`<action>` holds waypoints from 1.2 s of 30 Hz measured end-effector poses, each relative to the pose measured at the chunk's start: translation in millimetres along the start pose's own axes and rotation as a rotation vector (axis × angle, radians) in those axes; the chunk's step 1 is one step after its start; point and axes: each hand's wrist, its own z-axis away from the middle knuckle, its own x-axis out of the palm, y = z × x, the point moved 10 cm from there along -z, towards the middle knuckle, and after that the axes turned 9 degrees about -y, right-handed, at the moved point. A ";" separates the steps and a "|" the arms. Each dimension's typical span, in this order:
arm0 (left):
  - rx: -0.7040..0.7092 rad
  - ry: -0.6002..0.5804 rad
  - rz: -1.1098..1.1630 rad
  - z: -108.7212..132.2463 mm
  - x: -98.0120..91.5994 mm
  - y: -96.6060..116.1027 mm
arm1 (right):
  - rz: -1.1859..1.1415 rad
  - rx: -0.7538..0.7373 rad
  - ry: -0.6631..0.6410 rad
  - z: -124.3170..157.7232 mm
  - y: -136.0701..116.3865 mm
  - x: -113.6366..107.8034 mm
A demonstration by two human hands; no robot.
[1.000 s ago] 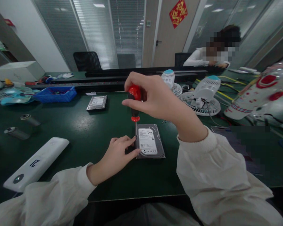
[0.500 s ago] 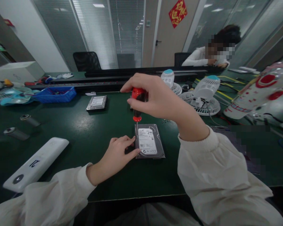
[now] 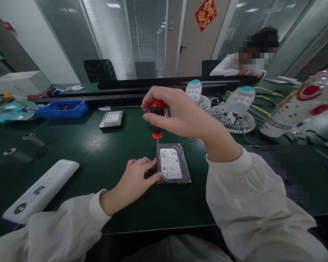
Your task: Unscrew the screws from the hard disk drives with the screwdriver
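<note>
Fingers of the right hand point(image 3: 180, 116) grip the red screwdriver point(image 3: 156, 123) upright on the far left corner of the drive point(image 3: 172, 163) on the table point(image 3: 98, 153), while the left hand point(image 3: 138, 180) presses loose fingers against its left side.

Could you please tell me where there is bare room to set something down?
Bare mat lies between the far hard drive, the white device and the left hand, and along the table edge before the near hard drive. Fans crowd the right.

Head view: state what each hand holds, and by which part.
The right hand grips the screwdriver by its handle's red top. The left hand holds nothing; it touches the hard drive.
</note>
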 end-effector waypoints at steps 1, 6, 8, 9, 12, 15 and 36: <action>0.001 -0.001 0.002 0.0 0.4 -0.2 | -0.014 -0.012 0.010 -0.4 -0.1 -0.1; 0.003 0.000 0.003 0.1 1.2 -2.2 | -0.122 -0.024 0.056 0.5 -1.5 -1.5; 0.008 0.008 0.005 0.2 0.9 -2.7 | -0.146 -0.018 0.040 0.7 -2.6 1.0; 0.011 0.008 0.007 0.2 1.0 -2.8 | -0.136 -0.010 0.034 0.7 -2.7 2.0; 0.014 -0.002 0.013 0.1 2.2 -3.0 | -0.042 0.042 0.046 0.9 1.6 1.6; 0.003 -0.007 0.010 -0.1 2.4 -3.8 | 0.080 0.084 0.065 1.3 8.1 -0.8; 0.018 0.008 0.024 -1.6 3.0 -6.1 | 0.043 0.007 -0.025 3.5 -2.1 -1.0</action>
